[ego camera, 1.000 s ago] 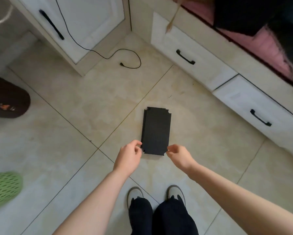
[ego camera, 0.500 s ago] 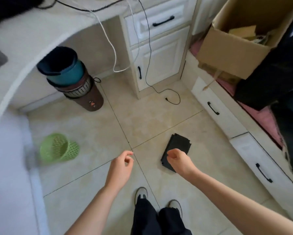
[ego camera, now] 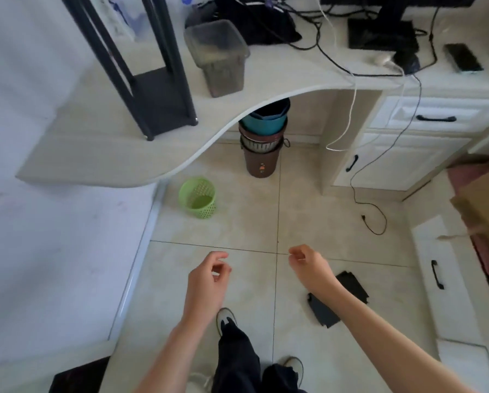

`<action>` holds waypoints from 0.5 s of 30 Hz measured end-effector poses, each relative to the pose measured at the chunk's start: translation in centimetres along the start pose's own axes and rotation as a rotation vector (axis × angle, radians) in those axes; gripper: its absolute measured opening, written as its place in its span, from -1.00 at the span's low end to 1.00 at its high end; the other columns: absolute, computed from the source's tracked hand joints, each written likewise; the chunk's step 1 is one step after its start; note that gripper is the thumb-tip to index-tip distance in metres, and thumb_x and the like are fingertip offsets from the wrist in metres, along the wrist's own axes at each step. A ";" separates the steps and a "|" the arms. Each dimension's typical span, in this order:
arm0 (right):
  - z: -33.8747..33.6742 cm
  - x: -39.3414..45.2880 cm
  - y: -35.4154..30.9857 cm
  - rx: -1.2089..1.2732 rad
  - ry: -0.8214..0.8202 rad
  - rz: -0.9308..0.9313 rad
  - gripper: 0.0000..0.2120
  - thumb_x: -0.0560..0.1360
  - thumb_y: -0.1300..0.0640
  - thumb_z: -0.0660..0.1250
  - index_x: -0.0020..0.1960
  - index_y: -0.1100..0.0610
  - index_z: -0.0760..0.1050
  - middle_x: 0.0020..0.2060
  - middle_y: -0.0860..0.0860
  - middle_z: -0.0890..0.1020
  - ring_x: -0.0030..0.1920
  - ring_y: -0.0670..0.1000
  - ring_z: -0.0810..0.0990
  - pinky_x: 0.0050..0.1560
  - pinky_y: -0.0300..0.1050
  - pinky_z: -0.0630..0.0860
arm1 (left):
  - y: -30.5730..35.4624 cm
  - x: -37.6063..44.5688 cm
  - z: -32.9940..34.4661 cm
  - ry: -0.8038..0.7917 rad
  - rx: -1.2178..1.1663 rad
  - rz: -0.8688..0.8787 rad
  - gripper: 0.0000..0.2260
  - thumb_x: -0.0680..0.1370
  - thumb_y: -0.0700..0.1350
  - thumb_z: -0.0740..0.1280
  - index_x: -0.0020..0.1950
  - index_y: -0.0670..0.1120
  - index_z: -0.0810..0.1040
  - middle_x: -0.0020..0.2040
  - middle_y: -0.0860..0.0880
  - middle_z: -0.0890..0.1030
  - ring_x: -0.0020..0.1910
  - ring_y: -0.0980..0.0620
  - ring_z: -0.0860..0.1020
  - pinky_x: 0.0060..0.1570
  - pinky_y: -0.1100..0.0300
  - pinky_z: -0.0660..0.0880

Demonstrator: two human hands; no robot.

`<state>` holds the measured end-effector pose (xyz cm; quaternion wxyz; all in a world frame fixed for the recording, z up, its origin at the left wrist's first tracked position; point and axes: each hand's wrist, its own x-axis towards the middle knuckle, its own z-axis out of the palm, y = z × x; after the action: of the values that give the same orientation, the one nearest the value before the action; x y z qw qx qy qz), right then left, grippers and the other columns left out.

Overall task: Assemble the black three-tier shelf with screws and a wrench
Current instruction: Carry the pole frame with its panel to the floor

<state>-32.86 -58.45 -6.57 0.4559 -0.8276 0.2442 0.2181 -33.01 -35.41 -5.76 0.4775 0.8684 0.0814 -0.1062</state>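
Starting at your far left, the black shelf frame [ego camera: 141, 80] stands upright on the curved countertop [ego camera: 104, 163], its posts running up out of view and a dark panel set at its foot; a clear plastic bin [ego camera: 220, 56] sits just beside it; below the counter's edge a green basket [ego camera: 199, 197] rests on the floor, with a stack of buckets [ego camera: 263, 137] tucked under the overhang. Moving in, your left hand [ego camera: 209, 282] hangs in the air with fingers loosely curled and nothing in them; your right hand [ego camera: 308, 265] is held the same way, thumb and forefinger close together, and I cannot tell whether anything tiny sits between them. Furthest right of the task's things, the black shelf panels [ego camera: 325, 310] lie flat on the floor tiles [ego camera: 251, 222], low and to the right of your right forearm, which crosses over part of the stack. Their long axis seems to run diagonally, from near you toward the drawers [ego camera: 436, 279]. That is the relation to mind: the panels lie behind and below your right hand, nearer to it than to the left; the frame stands well apart, up and to the left, closer to your left hand.
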 end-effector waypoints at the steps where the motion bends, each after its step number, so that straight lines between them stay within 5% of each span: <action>1: 0.7 -0.1 -1.6 -0.007 -0.017 -0.023 -0.73 0.64 0.10 0.17 0.31 0.08 0.47 0.13 0.02 0.58 0.04 -0.04 0.53 -0.22 -0.39 0.39 | 0.1 0.0 -1.2 0.033 -0.017 -0.016 -0.83 0.60 -0.22 0.36 0.12 0.02 0.59 -0.12 0.06 0.66 -0.15 0.22 0.59 -0.18 0.45 0.46; 15: 5.1 3.4 -22.0 0.033 -0.010 -0.257 -0.79 0.61 0.13 0.28 0.22 0.08 0.54 0.06 -0.03 0.64 0.10 -0.04 0.57 0.05 -0.21 0.44 | 3.2 9.9 -15.3 0.296 -0.143 -0.023 -0.75 0.57 -0.30 0.37 0.02 0.07 0.58 -0.20 0.05 0.69 -0.12 0.21 0.63 -0.16 0.42 0.49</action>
<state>-17.65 -44.50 3.23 0.4951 -0.8432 0.1372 0.1579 -21.06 -23.77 2.25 0.5197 0.8373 0.1680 0.0236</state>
